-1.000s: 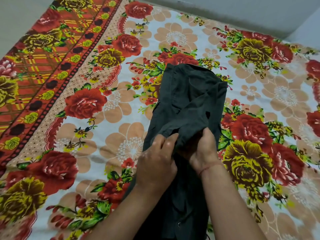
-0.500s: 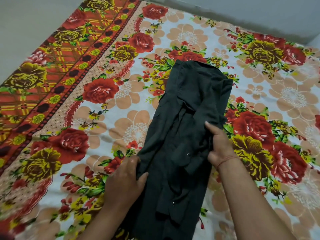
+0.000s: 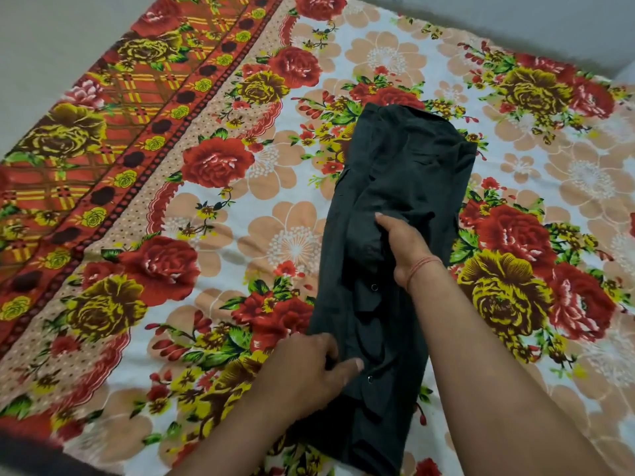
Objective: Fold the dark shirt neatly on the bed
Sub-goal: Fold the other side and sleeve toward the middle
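Observation:
The dark shirt (image 3: 405, 173) lies on the bed as a long narrow strip, running from the middle of the view down to the bottom edge, with small snap buttons showing along its front. My left hand (image 3: 309, 369) rests on the shirt's lower left edge, fingers pinching the fabric there. My right hand (image 3: 402, 245), with a thin red thread around the wrist, is closed on a bunched fold near the middle of the strip. The far end of the shirt lies flat and rounded.
The bed is covered by a floral sheet (image 3: 213, 207) with red and yellow roses and a red checked border on the left. A pale floor (image 3: 41, 46) shows beyond the bed's left edge, and a grey wall (image 3: 515, 25) at the top.
My right hand moved from the shirt's right edge to its middle and closed on a fold. My left hand stayed on the lower left edge. The view shifted slightly.

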